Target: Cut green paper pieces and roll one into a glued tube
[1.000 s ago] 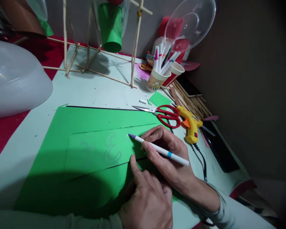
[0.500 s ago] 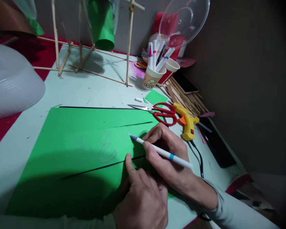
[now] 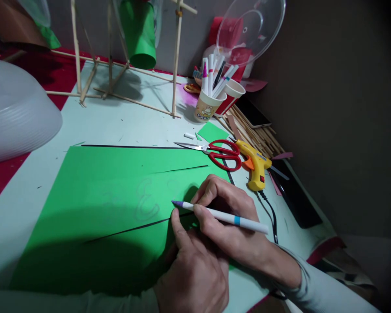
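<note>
A felt-tip pen point(image 3: 228, 216), white with a purple tip and a blue band, is pinched in my right hand point(image 3: 231, 208). Its tip points at a green sheet point(image 3: 84, 182) lying on the table, close above my left index fingertip. Faint curly marks point(image 3: 147, 200) show on the sheet, left of the pen. My left hand point(image 3: 195, 269) rests on the sheet, index finger stretched out beside a thin black strip point(image 3: 130, 229); its other fingers are partly hidden. Red-handled scissors point(image 3: 221, 152) lie across the sheet's far edge.
A yellow glue gun point(image 3: 256, 165) with a cord lies right of the scissors. Cups of pens point(image 3: 210, 106), wooden sticks point(image 3: 250, 134) and a dark phone point(image 3: 299, 195) are beyond. A stick frame point(image 3: 175, 65) stands at the back, a translucent bowl point(image 3: 19, 113) at left.
My right hand has brought the pen tip down and slightly left, nearer my left index finger. A faint curved mark now shows where the pen was. My left hand stays put.
</note>
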Demonstrator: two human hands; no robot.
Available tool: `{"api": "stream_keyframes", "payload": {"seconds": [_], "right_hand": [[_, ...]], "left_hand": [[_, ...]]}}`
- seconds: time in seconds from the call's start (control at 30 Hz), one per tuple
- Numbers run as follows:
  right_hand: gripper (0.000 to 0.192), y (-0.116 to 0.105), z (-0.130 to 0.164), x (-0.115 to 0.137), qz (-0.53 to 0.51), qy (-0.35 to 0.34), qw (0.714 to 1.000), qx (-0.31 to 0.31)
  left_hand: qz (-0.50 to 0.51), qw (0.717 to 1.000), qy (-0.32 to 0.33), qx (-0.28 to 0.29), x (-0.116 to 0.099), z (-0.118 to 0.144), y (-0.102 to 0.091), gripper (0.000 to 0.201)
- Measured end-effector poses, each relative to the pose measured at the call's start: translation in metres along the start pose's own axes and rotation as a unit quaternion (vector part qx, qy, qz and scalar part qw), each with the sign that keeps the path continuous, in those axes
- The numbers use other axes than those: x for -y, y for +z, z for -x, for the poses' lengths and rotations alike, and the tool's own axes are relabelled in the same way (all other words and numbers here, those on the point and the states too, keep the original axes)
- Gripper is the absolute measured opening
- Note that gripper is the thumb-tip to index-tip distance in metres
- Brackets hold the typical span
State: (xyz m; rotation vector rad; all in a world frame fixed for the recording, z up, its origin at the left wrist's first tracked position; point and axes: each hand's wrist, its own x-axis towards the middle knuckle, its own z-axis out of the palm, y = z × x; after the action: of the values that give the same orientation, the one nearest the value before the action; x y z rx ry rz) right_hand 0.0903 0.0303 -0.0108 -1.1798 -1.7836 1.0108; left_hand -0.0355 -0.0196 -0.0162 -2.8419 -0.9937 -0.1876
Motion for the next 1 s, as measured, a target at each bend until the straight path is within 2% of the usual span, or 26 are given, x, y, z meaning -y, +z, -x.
{"api": "stream_keyframes", "payload": {"seconds": [0.17, 0.4, 0.53, 0.8, 0.87, 1.0], "right_hand": [[0.017, -0.001, 0.000, 0.002, 0.016, 0.007, 1.000, -0.011], [0.020, -0.006, 0.001, 0.004, 0.027, 0.023, 0.999, -0.037], [0.022, -0.011, 0.003, 0.004, 0.044, 0.039, 0.997, -0.048], [0.022, -0.014, 0.002, 0.003, 0.057, 0.028, 0.996, -0.063], [0.022, -0.015, 0.001, 0.001, 0.040, 0.029, 0.996, -0.075], [0.017, -0.013, -0.004, 0.001, -0.078, 0.026, 0.991, -0.104]], "left_hand": [[-0.058, 0.998, 0.004, 0.006, -0.001, 0.001, 0.001, 0.028], [-0.071, 0.997, 0.008, 0.002, 0.000, 0.003, 0.004, 0.022], [-0.066, 0.998, 0.008, 0.019, 0.000, 0.002, 0.003, 0.021], [-0.079, 0.996, 0.016, 0.034, 0.002, 0.002, 0.001, 0.022], [-0.076, 0.996, 0.012, 0.032, 0.002, 0.001, 0.001, 0.022], [-0.068, 0.997, -0.009, 0.032, 0.001, -0.001, 0.001, 0.023]]}}
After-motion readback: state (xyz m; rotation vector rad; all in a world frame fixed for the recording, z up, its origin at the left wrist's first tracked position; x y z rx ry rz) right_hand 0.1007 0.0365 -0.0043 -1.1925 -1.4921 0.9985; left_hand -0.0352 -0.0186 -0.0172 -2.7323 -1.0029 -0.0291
